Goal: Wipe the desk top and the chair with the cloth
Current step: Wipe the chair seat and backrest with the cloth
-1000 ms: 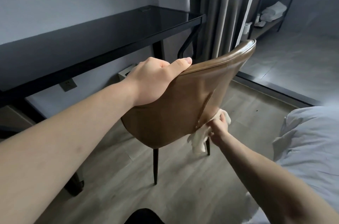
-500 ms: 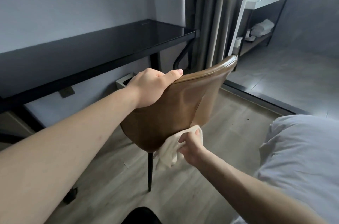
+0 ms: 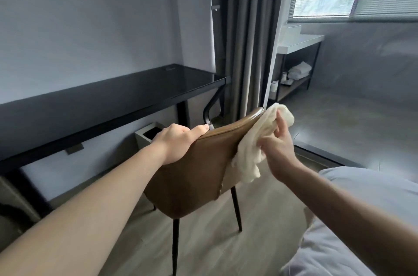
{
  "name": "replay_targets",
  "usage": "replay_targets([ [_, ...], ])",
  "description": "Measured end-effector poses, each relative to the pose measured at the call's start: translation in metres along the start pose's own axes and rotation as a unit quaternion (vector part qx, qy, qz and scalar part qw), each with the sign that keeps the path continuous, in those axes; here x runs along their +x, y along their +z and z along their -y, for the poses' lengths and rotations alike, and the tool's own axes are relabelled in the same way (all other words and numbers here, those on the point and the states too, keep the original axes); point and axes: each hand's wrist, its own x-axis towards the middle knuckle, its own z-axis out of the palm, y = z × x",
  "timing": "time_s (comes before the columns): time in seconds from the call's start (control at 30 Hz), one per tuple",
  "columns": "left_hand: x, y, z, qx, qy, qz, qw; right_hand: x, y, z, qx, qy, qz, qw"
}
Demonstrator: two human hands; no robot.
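Note:
A brown leather chair [image 3: 199, 169] on thin black legs stands tilted, its back turned to me. My left hand [image 3: 178, 143] grips the top edge of the backrest near its left end. My right hand [image 3: 277, 148] holds a cream cloth [image 3: 253, 147] against the backrest's upper right corner; the cloth hangs down past the chair's right side. The black glass desk top [image 3: 117, 92] runs along the wall behind the chair, left of centre.
A small white bin [image 3: 144, 138] sits on the floor under the desk. Grey curtains [image 3: 248, 36] hang behind the chair. A bed with grey bedding [image 3: 362, 219] fills the lower right. A white shelf unit [image 3: 298, 43] with folded towels stands at the far right by the window.
My right hand has carried the cloth up from the backrest's lower edge to its upper right corner. The view has tilted upward. My left hand keeps its grip.

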Motion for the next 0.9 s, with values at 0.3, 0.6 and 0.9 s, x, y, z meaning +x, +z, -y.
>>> replay_targets([
  [0.3,-0.002,-0.002,0.002,-0.016,-0.038,0.016,0.999,0.041,-0.002,0.085,-0.452,-0.215,0.187,0.845],
  [0.6,-0.002,-0.001,-0.001,-0.026,-0.018,0.007,0.999,0.054,0.008,0.074,-0.432,-0.179,0.173,0.867],
  [0.9,-0.015,0.005,0.062,-0.211,-0.136,-0.096,0.963,0.015,0.023,0.067,-0.433,-0.259,0.158,0.849],
])
